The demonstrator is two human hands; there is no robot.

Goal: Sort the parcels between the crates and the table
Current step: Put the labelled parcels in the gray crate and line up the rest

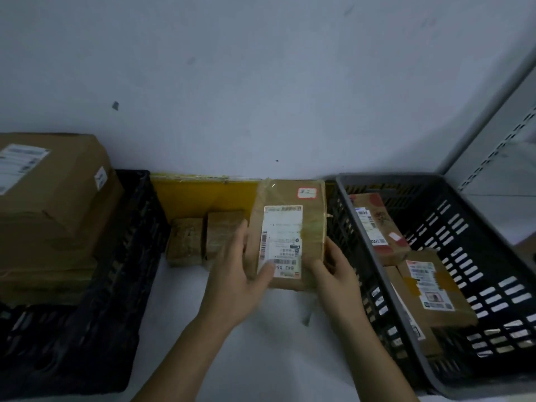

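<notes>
Both hands, left hand and right hand, grip a labelled parcel above the counter. Likely next: choosing the crate at three o'clock or counter.

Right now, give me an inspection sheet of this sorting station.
Surface: white table, bare in front.
Job's things: labelled parcel held between both hands; black crate on the left with large boxes; grey crate on the right with several labelled parcels.
Clutter: two small taped parcels by the wall; yellow flat packet behind them.
Grip: left hand and right hand both grip the parcel.
Cables: nothing seen.
Surroundings: white wall, metal shelving upright at right.
</notes>
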